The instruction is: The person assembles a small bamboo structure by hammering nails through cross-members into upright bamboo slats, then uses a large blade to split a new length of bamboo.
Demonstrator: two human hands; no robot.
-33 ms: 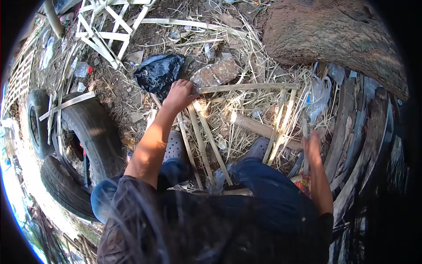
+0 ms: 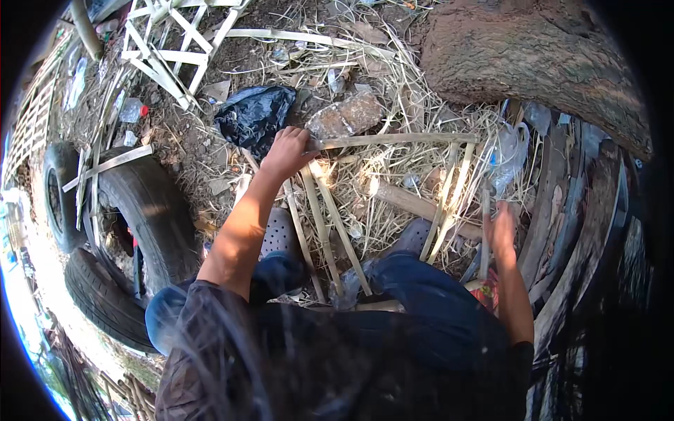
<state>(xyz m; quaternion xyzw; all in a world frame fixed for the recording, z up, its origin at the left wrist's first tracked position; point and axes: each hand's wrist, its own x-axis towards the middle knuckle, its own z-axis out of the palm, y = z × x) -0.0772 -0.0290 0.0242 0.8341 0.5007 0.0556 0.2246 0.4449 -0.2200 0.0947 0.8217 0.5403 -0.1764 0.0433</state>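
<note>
My left hand point(image 2: 286, 151) is closed around the left end of a bamboo strip point(image 2: 393, 140), which lies roughly crosswise ahead of me. Its right end meets the tops of two pale bamboo strips point(image 2: 449, 196) slanting toward my right foot. Below my left hand, several more bamboo strips point(image 2: 319, 224) run down between my feet. My right hand point(image 2: 500, 231) is raised at the right, slightly blurred. Next to its thumb side stands a long, flat, greyish piece point(image 2: 485, 242); whether the fingers grip it cannot be made out.
A black plastic bag point(image 2: 256, 116) and a rough brick point(image 2: 345, 116) lie beyond my left hand. Old tyres point(image 2: 144, 203) stand at left, a thick tree trunk point(image 2: 526, 52) at far right. A short log point(image 2: 414, 203) rests in straw. A bamboo lattice point(image 2: 175, 56) lies far left.
My right hand has shifted very slightly and looks less smeared. My left hand and the bamboo strip stay in place.
</note>
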